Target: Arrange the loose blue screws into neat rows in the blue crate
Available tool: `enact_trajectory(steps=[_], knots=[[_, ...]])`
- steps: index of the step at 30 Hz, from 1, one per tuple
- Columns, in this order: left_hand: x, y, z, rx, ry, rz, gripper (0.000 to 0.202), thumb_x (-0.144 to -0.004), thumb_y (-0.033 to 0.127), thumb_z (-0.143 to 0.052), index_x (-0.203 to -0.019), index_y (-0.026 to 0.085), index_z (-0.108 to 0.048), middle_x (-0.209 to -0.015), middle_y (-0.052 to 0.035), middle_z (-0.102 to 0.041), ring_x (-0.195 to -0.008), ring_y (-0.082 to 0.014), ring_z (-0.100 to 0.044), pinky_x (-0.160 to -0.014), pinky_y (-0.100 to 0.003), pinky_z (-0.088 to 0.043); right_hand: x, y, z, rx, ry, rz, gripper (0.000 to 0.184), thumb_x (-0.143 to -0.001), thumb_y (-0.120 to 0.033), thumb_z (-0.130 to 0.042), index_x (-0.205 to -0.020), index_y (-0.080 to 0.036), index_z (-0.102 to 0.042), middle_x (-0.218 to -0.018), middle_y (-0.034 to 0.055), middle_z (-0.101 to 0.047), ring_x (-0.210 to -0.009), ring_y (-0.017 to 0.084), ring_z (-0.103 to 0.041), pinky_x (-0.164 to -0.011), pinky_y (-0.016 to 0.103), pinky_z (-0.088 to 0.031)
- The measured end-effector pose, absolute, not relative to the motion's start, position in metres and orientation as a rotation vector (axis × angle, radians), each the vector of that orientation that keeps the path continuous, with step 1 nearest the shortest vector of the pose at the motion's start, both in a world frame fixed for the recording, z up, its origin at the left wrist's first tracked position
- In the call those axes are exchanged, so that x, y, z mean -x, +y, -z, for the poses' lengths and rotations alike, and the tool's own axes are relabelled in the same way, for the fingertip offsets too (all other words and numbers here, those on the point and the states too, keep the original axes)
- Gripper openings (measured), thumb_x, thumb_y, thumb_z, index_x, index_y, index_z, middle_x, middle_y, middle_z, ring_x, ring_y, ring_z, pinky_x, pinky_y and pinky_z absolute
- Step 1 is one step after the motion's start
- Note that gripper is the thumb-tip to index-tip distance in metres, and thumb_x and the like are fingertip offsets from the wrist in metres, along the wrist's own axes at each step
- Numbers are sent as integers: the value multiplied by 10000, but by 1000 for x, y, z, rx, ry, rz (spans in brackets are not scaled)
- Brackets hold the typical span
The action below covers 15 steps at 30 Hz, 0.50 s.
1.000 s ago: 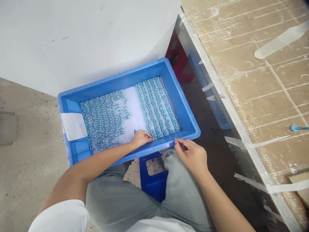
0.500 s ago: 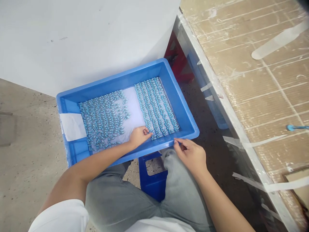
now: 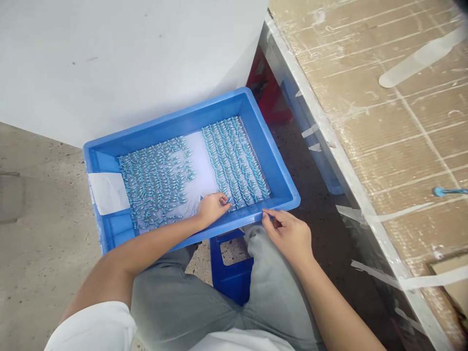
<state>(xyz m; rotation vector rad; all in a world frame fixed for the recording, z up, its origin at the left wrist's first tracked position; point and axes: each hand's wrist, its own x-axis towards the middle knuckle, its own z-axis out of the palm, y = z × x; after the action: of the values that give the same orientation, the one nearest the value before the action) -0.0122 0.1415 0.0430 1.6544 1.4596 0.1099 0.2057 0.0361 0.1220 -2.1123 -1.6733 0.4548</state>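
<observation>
A blue plastic bin (image 3: 161, 122) rests across my knees, tilted in view. Inside, small blue-and-silver pieces lie in neat slanting rows (image 3: 236, 161) on the right and in a looser block (image 3: 153, 178) on the left, with a bare strip of pale liner (image 3: 199, 156) between them. My left hand (image 3: 212, 208) is in the bin at the near end of the right-hand rows, thumb and fingers pinched together; what they hold is too small to make out. My right hand (image 3: 290, 235) is closed at the bin's near right rim, its thumb and forefinger gripping the edge.
White paper (image 3: 109, 193) covers part of the bin's left wall. A white panel (image 3: 127, 58) stands behind it. To the right is a cardboard-covered table (image 3: 365, 97) with tape strips and a blue-tipped item (image 3: 440, 192). Below the bin is a blue stool (image 3: 232, 278).
The view has shifted very slightly. My left hand's fingers have moved a little at the near end of the rows. My right hand stays at the rim.
</observation>
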Motion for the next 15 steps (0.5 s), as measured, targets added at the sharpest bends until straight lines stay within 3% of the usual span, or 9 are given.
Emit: enact_trajectory(steps=[7, 15], knots=[[10, 140, -45, -1663, 1510, -144, 150, -782, 327, -733, -904, 239, -736, -862, 4, -759, -801, -171, -690, -784, -278, -505, -208, 35, -119, 2021, -1699, -388, 266, -940, -398, -564, -971, -243, -779, -625, -38, -619, -578, 89, -587, -569, 219, -389], [15, 140, -45, -1583, 1571, -256, 145, -822, 354, -659, -825, 218, -709, -785, 11, -738, -667, -128, -640, -656, -249, -450, -208, 36, -117, 2001, -1708, -355, 229, -933, -378, -588, -967, -250, -775, -612, -59, -596, -554, 66, -569, -557, 214, -388]])
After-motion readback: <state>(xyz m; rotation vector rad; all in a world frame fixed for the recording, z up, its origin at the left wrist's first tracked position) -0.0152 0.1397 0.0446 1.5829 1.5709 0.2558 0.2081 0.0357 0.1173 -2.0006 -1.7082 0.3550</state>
